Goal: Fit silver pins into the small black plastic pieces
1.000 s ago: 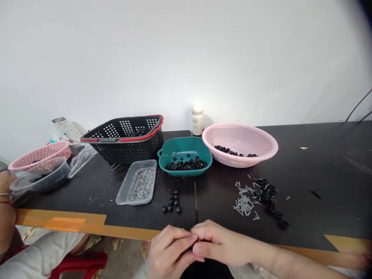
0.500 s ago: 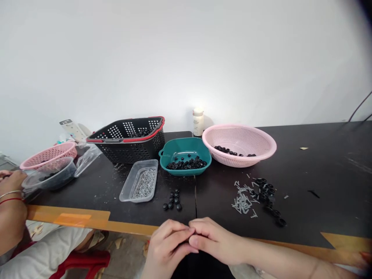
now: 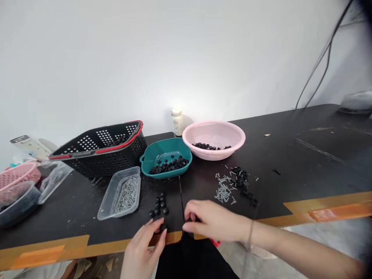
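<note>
Legible text: none. The white bottle at the back of the table carries a printed label, its lines too small and blurred to read. The pale strip-shaped object at far left shows dark markings, also unreadable. The orange tape along the table edge shows no readable characters.

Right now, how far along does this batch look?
Black rings already sit in the teal dish and pink colander. Your left hand is at one ring; right hand is at the table edge. Still out: loose pins and rings, plus pins in the clear tray.
</note>
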`<state>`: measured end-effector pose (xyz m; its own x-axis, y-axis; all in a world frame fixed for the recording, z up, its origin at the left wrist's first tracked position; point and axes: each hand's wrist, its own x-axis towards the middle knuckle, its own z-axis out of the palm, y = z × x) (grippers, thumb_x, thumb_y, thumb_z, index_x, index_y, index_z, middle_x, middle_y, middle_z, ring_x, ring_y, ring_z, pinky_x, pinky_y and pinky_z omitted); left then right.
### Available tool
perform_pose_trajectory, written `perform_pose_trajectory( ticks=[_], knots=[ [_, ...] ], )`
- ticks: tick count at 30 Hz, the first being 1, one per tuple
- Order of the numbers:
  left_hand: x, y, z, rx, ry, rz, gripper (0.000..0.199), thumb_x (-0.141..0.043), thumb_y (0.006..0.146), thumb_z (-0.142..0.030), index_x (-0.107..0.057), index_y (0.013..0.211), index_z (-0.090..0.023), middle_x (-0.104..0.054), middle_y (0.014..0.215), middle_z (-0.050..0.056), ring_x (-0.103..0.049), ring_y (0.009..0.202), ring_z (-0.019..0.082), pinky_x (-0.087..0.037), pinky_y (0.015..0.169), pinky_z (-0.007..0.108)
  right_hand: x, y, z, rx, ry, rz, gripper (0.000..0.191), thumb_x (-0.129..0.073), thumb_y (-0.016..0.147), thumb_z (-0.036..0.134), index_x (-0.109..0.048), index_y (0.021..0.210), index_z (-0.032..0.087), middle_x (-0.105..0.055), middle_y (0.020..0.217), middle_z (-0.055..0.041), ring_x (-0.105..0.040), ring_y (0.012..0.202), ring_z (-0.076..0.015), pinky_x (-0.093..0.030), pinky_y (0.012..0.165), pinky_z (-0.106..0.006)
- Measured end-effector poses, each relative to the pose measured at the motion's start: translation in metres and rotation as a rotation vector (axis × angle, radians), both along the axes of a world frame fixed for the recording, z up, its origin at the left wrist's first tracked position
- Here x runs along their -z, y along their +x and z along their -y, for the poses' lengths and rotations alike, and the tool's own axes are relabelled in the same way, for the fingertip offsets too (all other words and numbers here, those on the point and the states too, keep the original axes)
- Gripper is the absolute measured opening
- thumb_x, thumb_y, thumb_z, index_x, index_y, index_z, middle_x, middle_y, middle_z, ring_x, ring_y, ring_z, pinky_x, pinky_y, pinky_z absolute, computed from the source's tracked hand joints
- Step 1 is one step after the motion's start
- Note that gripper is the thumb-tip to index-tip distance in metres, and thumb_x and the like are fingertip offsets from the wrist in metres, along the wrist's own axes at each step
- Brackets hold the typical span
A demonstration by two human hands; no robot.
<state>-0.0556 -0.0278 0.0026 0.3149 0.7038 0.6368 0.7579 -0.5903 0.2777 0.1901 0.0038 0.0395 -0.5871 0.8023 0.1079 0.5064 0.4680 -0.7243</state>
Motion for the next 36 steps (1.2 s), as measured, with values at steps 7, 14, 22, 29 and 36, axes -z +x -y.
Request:
perform_pose_trajectory(
  ticks=[7,14,22,29,36],
  knots=[
    [0.008,-0.012,-0.019,-0.027,-0.006,-0.164,0.023,-0.053,0.092,-0.037,-0.071,0.099,-0.025,-0.071,0.079,0.001,-0.066,0.070,0.018,-0.047,0.063,0.030,0.004,0.139,-0.049,0.768,0.159,0.251,0.019,-0.055,0.086,0.033,-0.065,0.093,0.018,-0.066,0.090,-0.0062,-0.060,0.075,-0.0193,-0.045,0.069,-0.029],
    [-0.011,0.003,-0.015,-0.024,-0.025,-0.090,0.020,-0.056,0.091,-0.033,-0.067,0.101,-0.019,-0.068,0.068,-0.001,-0.056,0.054,0.013,-0.044,0.061,0.028,0.024,0.192,-0.071,0.738,-0.009,0.305,0.025,-0.057,0.079,0.028,-0.072,0.097,0.017,-0.072,0.084,-0.0053,-0.064,0.063,-0.0174,-0.048,0.060,-0.027],
    [-0.101,0.024,-0.098,-0.044,-0.045,-0.268,0.027,-0.049,0.095,-0.037,-0.071,0.093,-0.021,-0.071,0.085,0.002,-0.064,0.076,0.016,-0.044,0.071,0.028,0.012,0.183,-0.072,0.780,0.012,0.419,0.020,-0.059,0.082,0.033,-0.072,0.084,0.019,-0.073,0.077,-0.0063,-0.066,0.073,-0.0252,-0.046,0.063,-0.032],
    [-0.092,0.060,-0.224,-0.035,-0.402,-0.598,0.027,-0.053,0.093,-0.026,-0.060,0.118,-0.017,-0.062,0.121,0.009,-0.060,0.106,0.021,-0.048,0.092,0.036,-0.010,0.110,-0.042,0.520,0.084,0.223,0.023,-0.061,0.087,0.041,-0.071,0.083,0.022,-0.071,0.079,-0.0037,-0.064,0.071,-0.0204,-0.047,0.066,-0.030],
    [-0.070,0.093,-0.264,0.002,-0.561,-0.809,0.030,-0.057,0.092,-0.032,-0.057,0.118,-0.017,-0.059,0.120,0.009,-0.061,0.102,0.022,-0.053,0.086,0.042,0.003,0.027,-0.026,0.133,0.289,0.256,0.014,-0.067,0.088,0.029,-0.072,0.095,0.018,-0.068,0.088,-0.0063,-0.058,0.088,-0.0228,-0.047,0.080,-0.034]
  ],
)
